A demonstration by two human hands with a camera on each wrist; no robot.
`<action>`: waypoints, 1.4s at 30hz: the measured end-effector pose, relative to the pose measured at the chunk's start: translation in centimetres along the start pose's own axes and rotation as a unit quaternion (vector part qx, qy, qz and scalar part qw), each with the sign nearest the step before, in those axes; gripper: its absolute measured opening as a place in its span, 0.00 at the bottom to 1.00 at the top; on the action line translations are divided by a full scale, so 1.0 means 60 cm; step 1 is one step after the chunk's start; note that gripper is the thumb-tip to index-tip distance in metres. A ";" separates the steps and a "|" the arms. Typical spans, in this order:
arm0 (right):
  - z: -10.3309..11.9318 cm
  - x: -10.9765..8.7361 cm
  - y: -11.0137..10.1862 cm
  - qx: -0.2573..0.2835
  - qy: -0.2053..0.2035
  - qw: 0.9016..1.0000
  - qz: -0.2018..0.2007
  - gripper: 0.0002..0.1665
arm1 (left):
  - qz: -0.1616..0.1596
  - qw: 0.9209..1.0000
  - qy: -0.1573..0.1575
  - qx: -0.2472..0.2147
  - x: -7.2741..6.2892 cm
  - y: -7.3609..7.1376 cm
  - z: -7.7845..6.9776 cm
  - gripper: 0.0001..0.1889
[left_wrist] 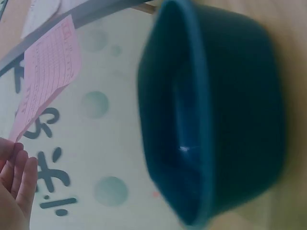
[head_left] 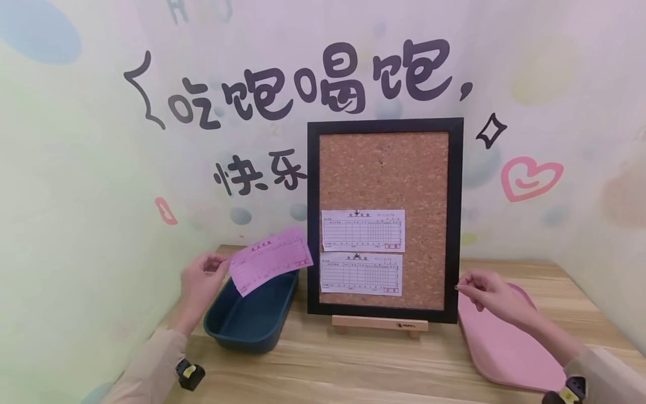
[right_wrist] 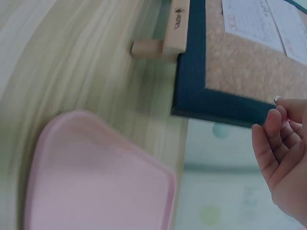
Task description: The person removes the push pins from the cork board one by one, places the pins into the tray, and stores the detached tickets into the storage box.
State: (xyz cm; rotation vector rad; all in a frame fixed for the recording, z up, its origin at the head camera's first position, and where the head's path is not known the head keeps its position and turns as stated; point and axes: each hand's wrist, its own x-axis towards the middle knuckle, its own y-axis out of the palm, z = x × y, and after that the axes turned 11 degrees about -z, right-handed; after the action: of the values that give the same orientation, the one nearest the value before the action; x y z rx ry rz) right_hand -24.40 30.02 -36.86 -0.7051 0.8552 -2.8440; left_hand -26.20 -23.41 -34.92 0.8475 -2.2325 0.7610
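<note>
My left hand pinches a pink printed receipt slip by its left edge, held up over a dark blue bin. The slip bends slightly in the left wrist view. At the right side of the black-framed cork board, my right hand pinches a tiny pushpin between thumb and forefinger. Two white printed slips, an upper one and a lower one, are fixed to the cork's lower left, each with a small dark pin at its top edge.
A small wooden easel props the board upright on the wooden table. Beneath my right hand lies a pink tray. Behind the board stands a wall with black lettering.
</note>
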 end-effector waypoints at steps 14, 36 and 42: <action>-0.085 -0.063 -0.013 0.004 -0.001 1.000 -0.017 0.05 | -0.025 0.997 -0.031 0.066 -0.090 -0.017 0.071 0.02; -0.154 -0.136 0.006 0.019 0.111 0.991 0.065 0.09 | 0.039 0.981 -0.083 0.173 -0.114 0.029 0.055 0.04; -0.159 -0.136 0.011 0.038 0.124 0.988 0.086 0.10 | 0.089 0.974 -0.072 0.195 -0.123 0.032 0.047 0.04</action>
State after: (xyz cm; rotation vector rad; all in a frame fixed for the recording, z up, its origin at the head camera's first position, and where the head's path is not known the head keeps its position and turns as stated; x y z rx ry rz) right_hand -21.51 35.96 -47.54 -0.2575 0.7884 -2.8245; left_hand -24.18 -21.47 -42.55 0.9156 -2.3467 1.2907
